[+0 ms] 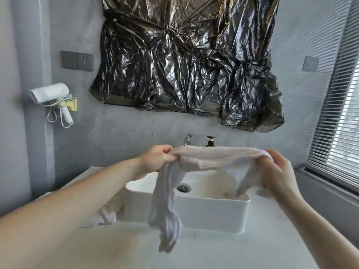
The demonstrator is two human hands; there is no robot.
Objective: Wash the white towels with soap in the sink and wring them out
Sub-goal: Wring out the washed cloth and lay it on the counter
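A wet white towel is stretched between both hands above the white rectangular sink. My left hand grips its left end, and my right hand grips its right end. A long twisted tail of the towel hangs down from the left hand in front of the sink's front wall. A second white towel lies bunched on the counter left of the sink, partly behind my left forearm. The soap pump bottle stands behind the sink, mostly hidden by the towel.
A chrome tap rises behind the sink beside the pump. The drain shows in the basin. Grey counter spreads around it. Crumpled black plastic covers the wall above. A white hairdryer hangs at left; window blinds at right.
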